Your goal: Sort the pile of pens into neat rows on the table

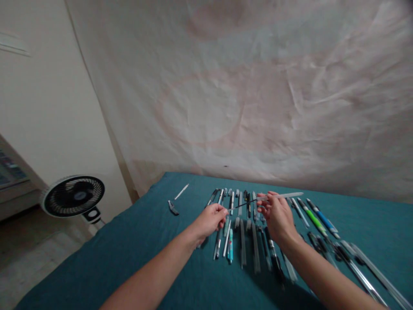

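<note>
My left hand [211, 220] pinches one end of a thin dark pen refill [242, 204] above the table. My right hand [278, 217] is closed around a pale, translucent pen barrel [292, 195], whose far end points right. The refill runs in a line between both hands, its right end at the barrel's opening; how far it sits inside is hidden by my fingers. Beneath my hands lie rows of pens and pen parts, among them a turquoise pen [230, 246], a clear barrel [243, 243] and a black pen [275, 258].
A teal cloth [145, 254] covers the table. Green [314, 219] and blue [322, 217] pens lie at the right, with several clear barrels nearer. A dark clip-shaped piece [173, 208] and a thin white stick [181, 191] lie left. A fan [75, 196] stands beyond the left edge.
</note>
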A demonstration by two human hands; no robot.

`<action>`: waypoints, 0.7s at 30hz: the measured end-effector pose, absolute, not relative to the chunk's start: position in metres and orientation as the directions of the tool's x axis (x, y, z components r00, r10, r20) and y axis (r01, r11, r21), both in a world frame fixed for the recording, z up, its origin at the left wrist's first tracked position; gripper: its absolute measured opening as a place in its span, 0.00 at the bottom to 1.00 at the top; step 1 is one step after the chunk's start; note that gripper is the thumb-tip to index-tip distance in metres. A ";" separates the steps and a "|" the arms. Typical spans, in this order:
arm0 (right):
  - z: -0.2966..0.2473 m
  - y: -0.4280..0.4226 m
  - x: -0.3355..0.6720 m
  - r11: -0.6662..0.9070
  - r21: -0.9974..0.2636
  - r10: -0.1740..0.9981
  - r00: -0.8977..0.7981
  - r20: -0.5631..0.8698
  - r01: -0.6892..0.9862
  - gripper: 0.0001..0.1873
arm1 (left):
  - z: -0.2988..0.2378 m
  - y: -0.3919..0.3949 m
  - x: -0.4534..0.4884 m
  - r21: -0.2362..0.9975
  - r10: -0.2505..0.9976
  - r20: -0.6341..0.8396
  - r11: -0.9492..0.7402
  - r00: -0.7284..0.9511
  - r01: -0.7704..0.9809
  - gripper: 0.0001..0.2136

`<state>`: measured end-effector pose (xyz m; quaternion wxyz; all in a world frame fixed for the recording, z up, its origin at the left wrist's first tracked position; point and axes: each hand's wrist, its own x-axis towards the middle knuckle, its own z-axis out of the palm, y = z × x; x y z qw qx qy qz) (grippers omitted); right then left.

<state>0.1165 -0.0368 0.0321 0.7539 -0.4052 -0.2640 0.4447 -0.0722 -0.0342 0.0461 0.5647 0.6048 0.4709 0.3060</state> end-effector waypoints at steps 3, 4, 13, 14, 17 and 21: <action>0.033 -0.037 0.120 0.373 -0.822 0.833 0.545 0.093 -0.431 0.12 | 0.052 -0.035 -0.074 0.955 0.929 -0.157 0.056 0.335 0.290 0.09; 0.033 -0.036 0.121 0.398 -0.815 0.820 0.562 0.109 -0.421 0.12 | 0.055 -0.034 -0.075 0.952 0.934 -0.150 0.048 0.324 0.302 0.08; 0.027 -0.044 0.100 0.108 -0.878 0.990 0.135 0.050 -0.467 0.15 | 0.054 -0.035 -0.076 0.962 0.921 -0.139 0.038 0.363 0.272 0.12; 0.027 -0.046 0.097 0.118 -0.888 0.991 0.103 0.080 -0.444 0.14 | 0.054 -0.035 -0.075 0.961 0.917 -0.138 0.034 0.375 0.273 0.12; 0.028 -0.048 0.097 0.170 -0.913 0.984 0.110 0.139 -0.370 0.13 | 0.057 -0.033 -0.079 0.956 0.898 -0.091 -0.042 0.431 0.291 0.14; 0.024 -0.043 0.101 0.193 -0.912 0.971 0.204 0.124 -0.362 0.14 | 0.065 -0.016 -0.103 0.826 0.899 0.103 -0.315 0.425 0.467 0.16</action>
